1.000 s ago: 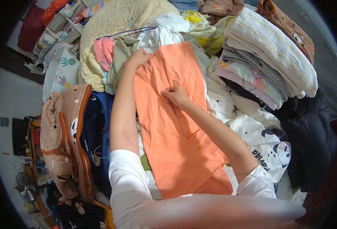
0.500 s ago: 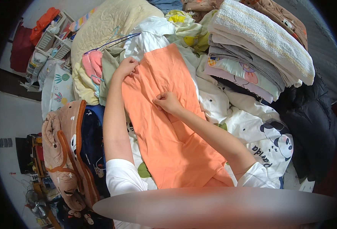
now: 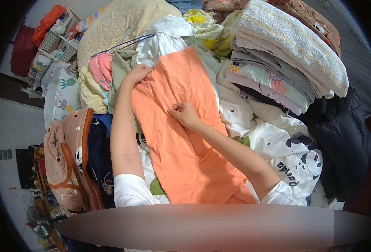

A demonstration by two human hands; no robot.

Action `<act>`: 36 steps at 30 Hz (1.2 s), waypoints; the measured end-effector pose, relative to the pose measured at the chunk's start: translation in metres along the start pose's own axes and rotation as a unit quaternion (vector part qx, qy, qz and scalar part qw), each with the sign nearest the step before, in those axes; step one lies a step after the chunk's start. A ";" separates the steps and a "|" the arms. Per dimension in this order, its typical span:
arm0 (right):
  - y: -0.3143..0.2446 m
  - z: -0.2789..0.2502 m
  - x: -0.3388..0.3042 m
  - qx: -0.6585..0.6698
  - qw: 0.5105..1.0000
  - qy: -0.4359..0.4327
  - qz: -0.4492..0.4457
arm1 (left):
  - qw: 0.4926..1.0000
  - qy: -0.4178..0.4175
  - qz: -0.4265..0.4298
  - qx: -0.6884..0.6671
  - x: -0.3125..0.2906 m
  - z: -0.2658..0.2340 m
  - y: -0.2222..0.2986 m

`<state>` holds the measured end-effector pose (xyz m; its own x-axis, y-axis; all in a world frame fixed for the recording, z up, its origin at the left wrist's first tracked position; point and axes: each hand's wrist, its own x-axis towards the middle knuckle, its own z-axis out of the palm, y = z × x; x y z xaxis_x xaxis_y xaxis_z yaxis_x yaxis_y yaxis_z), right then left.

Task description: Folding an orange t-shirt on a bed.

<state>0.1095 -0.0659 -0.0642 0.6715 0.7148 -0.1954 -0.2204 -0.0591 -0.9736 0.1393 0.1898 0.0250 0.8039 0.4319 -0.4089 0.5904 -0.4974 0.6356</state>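
A plain orange cloth garment (image 3: 194,168), partly folded lengthwise, stretches out in front of me over white bedding; its kind I cannot make out. At its upper left edge my left hand (image 3: 139,74) is closed with the fabric gathered under the fingers. Near the middle, my right hand (image 3: 184,114) pinches a fold of the same cloth between thumb and fingers. Creases run between the two hands. A blurred oval hides the garment's near end.
Right of it rises a stack of folded towels and clothes (image 3: 294,46), beside a black puffer jacket (image 3: 340,143). Panda-print bedding (image 3: 273,155) lies underneath. Folded brown blankets (image 3: 68,155) are on the left. Hangers (image 3: 122,46) and a cream quilt (image 3: 114,29) lie beyond.
Both hands keep their grip in nearly the same places. The whole view has shifted slightly; the cloth looks almost unchanged.
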 end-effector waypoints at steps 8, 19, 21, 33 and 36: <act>-0.006 0.003 -0.005 -0.027 0.999 0.012 -0.014 | 0.998 0.031 0.039 -0.037 0.005 -0.006 -0.016; -0.017 -0.007 -0.010 -0.072 0.997 0.020 -0.002 | 0.948 0.180 0.245 -0.099 0.032 0.023 -0.043; -0.018 -0.011 -0.010 -0.111 0.993 0.014 0.029 | 0.864 0.381 0.300 0.136 0.031 0.044 -0.040; -0.008 -0.009 -0.004 -0.148 0.989 0.007 0.004 | 0.858 0.367 0.250 0.258 0.003 0.031 -0.031; -0.011 -0.010 -0.006 -0.148 0.989 0.022 0.013 | 0.819 0.435 0.291 0.236 -0.013 0.022 -0.050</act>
<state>0.1147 -0.0769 -0.0536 0.6992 0.6804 -0.2195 -0.0256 -0.2830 -0.9588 0.1006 0.1926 -0.0161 0.7257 0.2894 0.6241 0.2520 -0.9560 0.1503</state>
